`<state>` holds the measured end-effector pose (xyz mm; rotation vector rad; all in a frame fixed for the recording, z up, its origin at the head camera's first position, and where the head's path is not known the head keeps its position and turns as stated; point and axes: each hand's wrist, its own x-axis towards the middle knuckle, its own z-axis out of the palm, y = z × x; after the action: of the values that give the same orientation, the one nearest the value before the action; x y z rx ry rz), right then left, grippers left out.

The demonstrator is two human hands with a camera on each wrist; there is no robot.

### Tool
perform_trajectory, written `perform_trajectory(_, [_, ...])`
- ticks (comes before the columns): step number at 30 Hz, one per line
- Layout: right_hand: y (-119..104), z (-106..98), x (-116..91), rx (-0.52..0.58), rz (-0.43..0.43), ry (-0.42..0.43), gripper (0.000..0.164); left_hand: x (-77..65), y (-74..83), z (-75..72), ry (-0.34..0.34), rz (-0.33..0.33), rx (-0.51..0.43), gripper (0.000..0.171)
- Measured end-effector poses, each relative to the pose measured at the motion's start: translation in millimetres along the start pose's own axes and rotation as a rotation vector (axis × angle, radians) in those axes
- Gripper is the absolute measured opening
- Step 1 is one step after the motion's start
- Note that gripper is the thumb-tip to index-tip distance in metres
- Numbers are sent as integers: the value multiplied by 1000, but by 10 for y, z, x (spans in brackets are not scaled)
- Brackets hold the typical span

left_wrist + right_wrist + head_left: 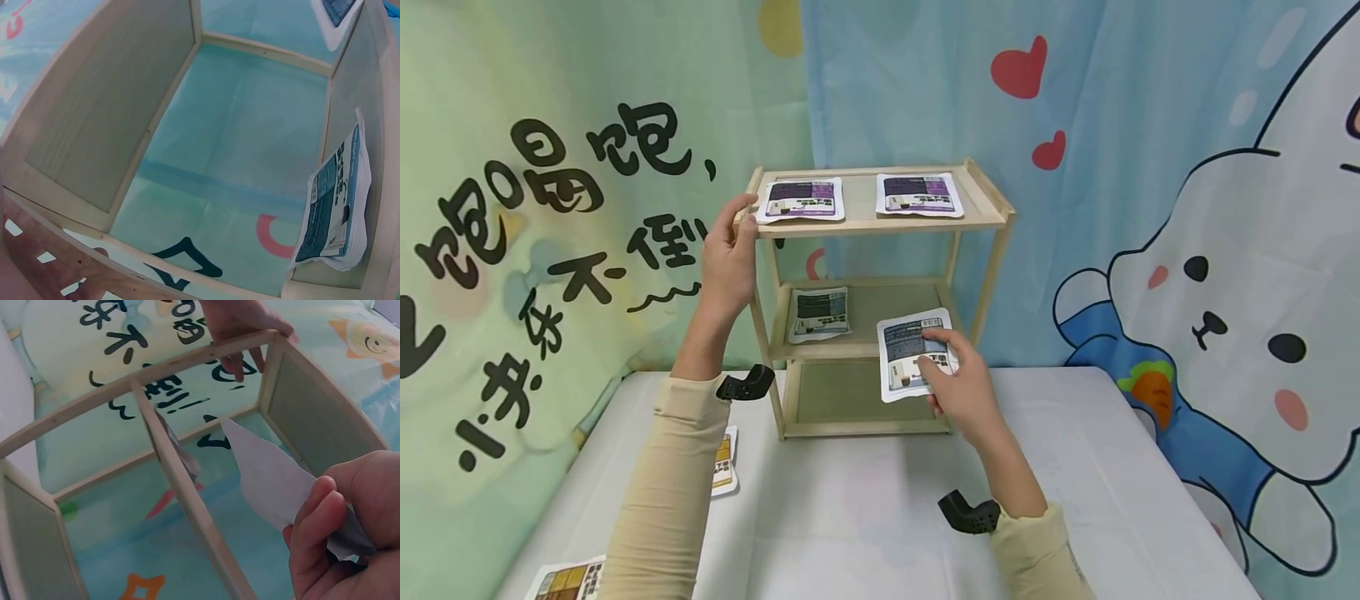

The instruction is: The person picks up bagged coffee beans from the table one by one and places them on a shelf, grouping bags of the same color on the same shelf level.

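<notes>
A three-tier wooden shelf rack [868, 228] stands on the table. My left hand [728, 262] grips its upper left corner, thumb in front. In my right hand [961, 379] is a flat white-edged pouch [898, 346] with a dark grey label, pinched by its right side before the right part of the middle tier. The right wrist view shows the pouch's plain pale back [272, 478]. On the top tier lie two purple-labelled pouches, the left one [805, 202] and the right one [919, 194]. A dark-labelled pouch [820, 314] lies on the middle tier's left side.
On the white tablecloth [850, 517], a yellow-labelled pouch [724, 467] lies partly behind my left forearm. Another pouch with a brown and yellow label [568, 581] is at the near left, cut by the frame. Printed curtains [895, 100] hang behind the rack.
</notes>
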<state>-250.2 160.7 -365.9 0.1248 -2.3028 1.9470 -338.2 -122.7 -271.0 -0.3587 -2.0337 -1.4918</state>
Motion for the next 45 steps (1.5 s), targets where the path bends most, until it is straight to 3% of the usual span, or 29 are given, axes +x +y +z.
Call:
perform_trajectory(7, [-94,-21,214,10,-10,-38,42,-39,-28,6,-6,-17,3,43])
perform_trajectory(13, [-96,-59,484,7,-4,-45,46,-22,-33,12,4,13,14,42])
perform_trajectory(28, [-81,-60,906,-51,77,-38,48,1,-57,14,5,34,-11,41])
perform_trajectory(33, [-38,-36,984,-46,91,-59,48,3,-46,12,3,21,-8,42])
perform_trajectory(45, [-7,1,1077,-45,213,-82,49,3,-28,20,13,17,-5,42])
